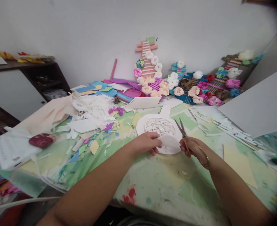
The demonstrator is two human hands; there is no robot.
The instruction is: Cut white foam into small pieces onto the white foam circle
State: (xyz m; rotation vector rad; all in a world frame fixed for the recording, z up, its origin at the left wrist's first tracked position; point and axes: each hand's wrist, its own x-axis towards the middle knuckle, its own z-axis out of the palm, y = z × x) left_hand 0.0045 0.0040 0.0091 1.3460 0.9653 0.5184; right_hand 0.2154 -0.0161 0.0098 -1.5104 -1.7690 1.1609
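My left hand [149,142] pinches a small piece of white paper [168,141] at its left edge. In my right hand [195,150] is a pair of scissors [182,128], blades slightly apart and pointing up and away from me. The right fingertips are close to the paper's right end; whether they touch it I cannot tell. Beneath and behind the paper lies a white round cutout [140,124] with a neck-like strip at its far side. White scraps or rolled bits [159,126] fill a ring in its middle.
White string [94,106] lies tangled at the left, near coloured paper scraps [94,147]. Guitar-shaped crafts with paper flowers [149,66] lean on the wall. Paper sticks [237,130] and a large white board [261,100] are at the right. A white device [13,147] sits left.
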